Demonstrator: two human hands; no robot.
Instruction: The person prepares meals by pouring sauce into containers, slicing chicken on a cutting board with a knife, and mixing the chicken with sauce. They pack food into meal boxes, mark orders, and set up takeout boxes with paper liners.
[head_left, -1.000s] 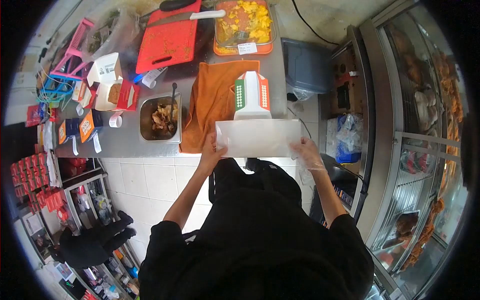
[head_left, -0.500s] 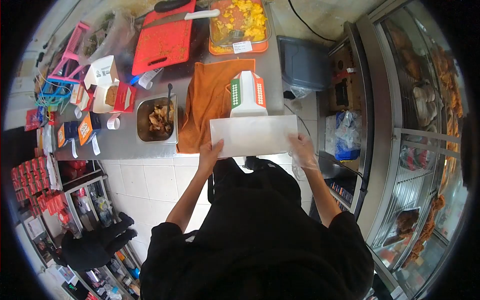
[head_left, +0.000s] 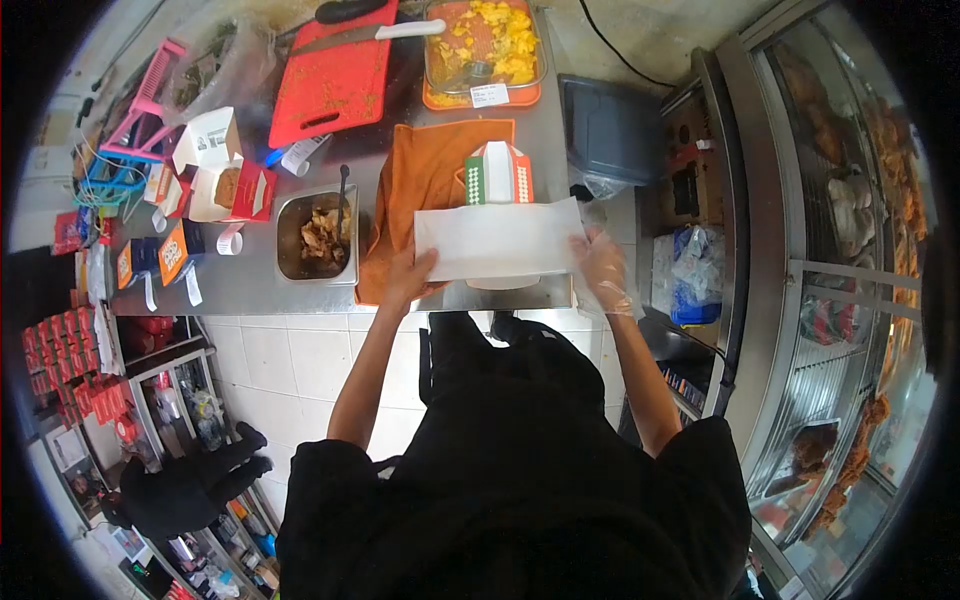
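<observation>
A white paper sheet (head_left: 495, 242) is stretched between my two hands above the front edge of the steel counter. My left hand (head_left: 410, 277) pinches its left end, thumb on top. At the right end, my right hand (head_left: 603, 265), in a clear plastic glove, grips the paper. Beneath the sheet is a white, green and orange carton (head_left: 500, 172), its lower part hidden by the paper. An orange cloth (head_left: 405, 190) lies under and left of the carton. Left of the cloth sits a metal pan (head_left: 318, 236) with cooked pieces and a utensil.
A red cutting board (head_left: 330, 85) with a knife (head_left: 375, 34) lies at the back, beside a tray of yellow food (head_left: 488, 45). An open red box (head_left: 232, 190) stands left. A lidded grey bin (head_left: 612, 130) is at right. Another person (head_left: 175, 492) is at lower left.
Both hands have moved forward with the paper, which now covers more of the carton.
</observation>
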